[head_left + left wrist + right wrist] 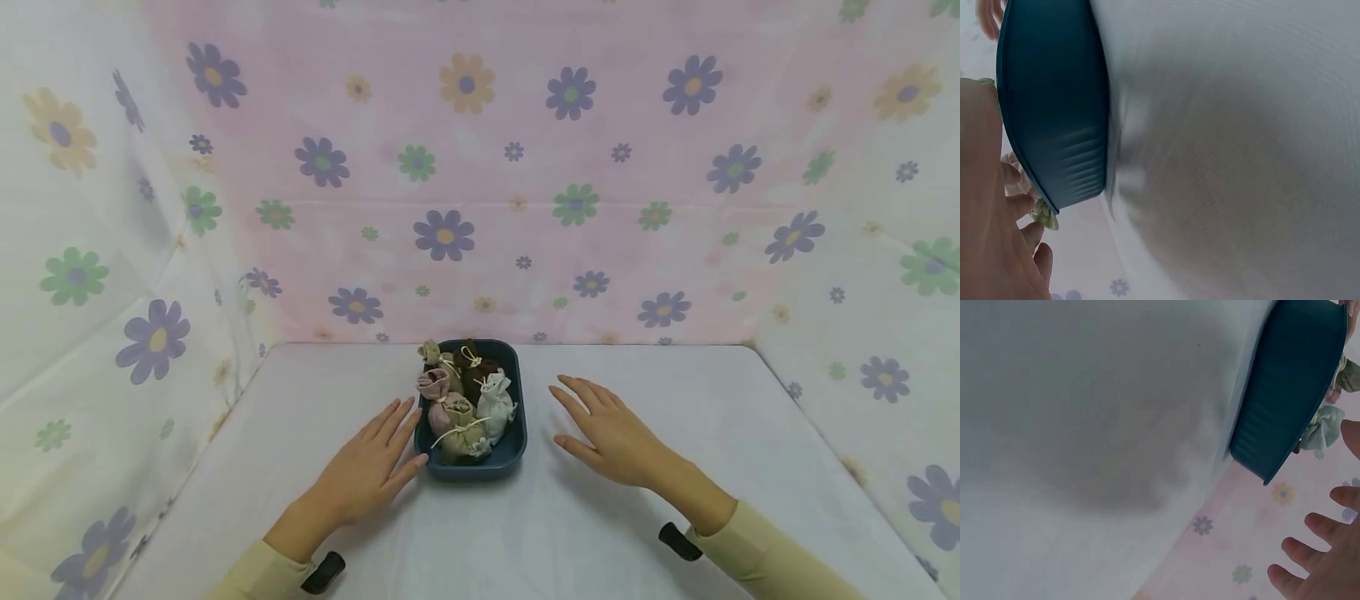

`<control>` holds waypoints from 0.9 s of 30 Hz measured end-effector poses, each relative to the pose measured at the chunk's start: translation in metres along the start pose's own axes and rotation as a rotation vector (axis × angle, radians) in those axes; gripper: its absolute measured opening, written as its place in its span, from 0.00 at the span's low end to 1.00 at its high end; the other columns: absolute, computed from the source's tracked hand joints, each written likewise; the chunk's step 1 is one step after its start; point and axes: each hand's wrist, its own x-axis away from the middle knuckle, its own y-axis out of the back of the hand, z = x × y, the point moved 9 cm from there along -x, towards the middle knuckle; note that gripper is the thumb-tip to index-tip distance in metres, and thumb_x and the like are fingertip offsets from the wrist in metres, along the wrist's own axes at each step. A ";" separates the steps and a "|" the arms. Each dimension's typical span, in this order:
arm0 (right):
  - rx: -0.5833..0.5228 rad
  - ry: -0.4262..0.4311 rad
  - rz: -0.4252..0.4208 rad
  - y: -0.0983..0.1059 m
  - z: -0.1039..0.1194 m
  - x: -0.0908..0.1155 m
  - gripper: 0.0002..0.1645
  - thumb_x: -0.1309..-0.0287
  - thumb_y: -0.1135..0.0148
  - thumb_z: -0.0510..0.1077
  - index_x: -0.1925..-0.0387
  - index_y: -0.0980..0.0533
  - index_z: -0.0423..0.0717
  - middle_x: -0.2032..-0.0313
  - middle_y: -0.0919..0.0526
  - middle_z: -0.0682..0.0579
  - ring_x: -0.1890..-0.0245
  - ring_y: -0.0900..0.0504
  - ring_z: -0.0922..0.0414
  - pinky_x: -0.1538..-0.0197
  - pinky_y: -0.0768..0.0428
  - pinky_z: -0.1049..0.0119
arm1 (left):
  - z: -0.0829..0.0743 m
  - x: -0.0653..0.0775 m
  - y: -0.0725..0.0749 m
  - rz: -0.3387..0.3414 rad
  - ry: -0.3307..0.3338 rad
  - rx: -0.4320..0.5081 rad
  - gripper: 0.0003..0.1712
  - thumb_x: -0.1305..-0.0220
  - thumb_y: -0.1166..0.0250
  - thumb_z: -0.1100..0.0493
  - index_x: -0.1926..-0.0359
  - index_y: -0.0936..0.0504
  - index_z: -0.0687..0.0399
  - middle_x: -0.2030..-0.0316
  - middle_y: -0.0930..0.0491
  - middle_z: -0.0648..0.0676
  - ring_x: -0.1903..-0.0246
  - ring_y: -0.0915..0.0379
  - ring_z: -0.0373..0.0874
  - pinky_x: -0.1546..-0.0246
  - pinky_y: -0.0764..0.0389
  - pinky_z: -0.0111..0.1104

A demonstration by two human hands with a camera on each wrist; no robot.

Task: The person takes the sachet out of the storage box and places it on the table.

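Note:
A dark blue plastic basin (474,473) stands on the table, holding several small drawstring pouches. Among them are a white pouch (495,410), a dark brown pouch (477,379), a pink pouch (444,408) and an olive green pouch (463,437) with a cream cord. At the basin's left side is my left hand (360,468), fingers spread and straight, fingertips right at the rim. My right hand (618,433) hovers to the right of the basin, apart from it, its fingers extended and holding nothing. In the right wrist view the basin's ribbed side (1291,381) faces that hand.
A white cloth (600,533) covers the table. Flower-printed curtains (517,167) enclose it at the back and on both sides. Dark wrist straps (324,573) show at both sleeves.

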 end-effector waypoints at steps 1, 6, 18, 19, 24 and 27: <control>-0.020 -0.003 0.003 -0.001 0.002 -0.001 0.43 0.27 0.42 0.59 0.20 0.43 0.50 0.22 0.41 0.46 0.25 0.39 0.43 0.28 0.37 0.40 | 0.001 0.000 -0.001 0.003 0.004 0.006 0.43 0.21 0.53 0.36 0.21 0.42 0.62 0.21 0.47 0.62 0.22 0.51 0.60 0.27 0.40 0.53; -0.179 -0.041 0.051 -0.008 0.012 -0.005 0.42 0.27 0.41 0.58 0.20 0.44 0.54 0.22 0.42 0.50 0.25 0.39 0.47 0.29 0.34 0.42 | 0.002 0.000 -0.006 0.034 0.027 0.035 0.44 0.20 0.55 0.35 0.20 0.46 0.62 0.20 0.50 0.62 0.22 0.52 0.58 0.26 0.40 0.52; -0.390 -0.042 0.064 -0.016 0.038 -0.016 0.41 0.26 0.42 0.58 0.20 0.44 0.53 0.24 0.39 0.48 0.25 0.39 0.52 0.29 0.31 0.47 | -0.004 0.000 -0.008 0.065 0.045 0.067 0.47 0.21 0.57 0.32 0.19 0.49 0.61 0.19 0.53 0.59 0.22 0.52 0.56 0.26 0.40 0.50; -0.400 -0.046 0.060 -0.016 0.039 -0.017 0.41 0.26 0.42 0.58 0.21 0.43 0.52 0.24 0.38 0.48 0.25 0.38 0.52 0.30 0.31 0.46 | -0.004 0.000 -0.009 0.066 0.043 0.065 0.47 0.22 0.58 0.31 0.20 0.49 0.62 0.20 0.52 0.60 0.22 0.52 0.55 0.26 0.40 0.50; -0.453 -0.056 0.057 -0.018 0.047 -0.027 0.39 0.27 0.40 0.56 0.23 0.39 0.46 0.27 0.34 0.49 0.27 0.34 0.50 0.31 0.30 0.46 | -0.004 -0.001 -0.012 0.078 0.054 0.066 0.48 0.22 0.59 0.31 0.20 0.49 0.62 0.19 0.54 0.59 0.21 0.54 0.54 0.26 0.41 0.49; -0.490 -0.056 0.063 -0.019 0.051 -0.034 0.37 0.27 0.38 0.54 0.25 0.36 0.44 0.30 0.31 0.50 0.28 0.32 0.49 0.31 0.30 0.47 | -0.006 -0.002 -0.013 0.087 0.059 0.077 0.48 0.21 0.58 0.32 0.20 0.50 0.64 0.19 0.56 0.60 0.21 0.54 0.55 0.26 0.41 0.50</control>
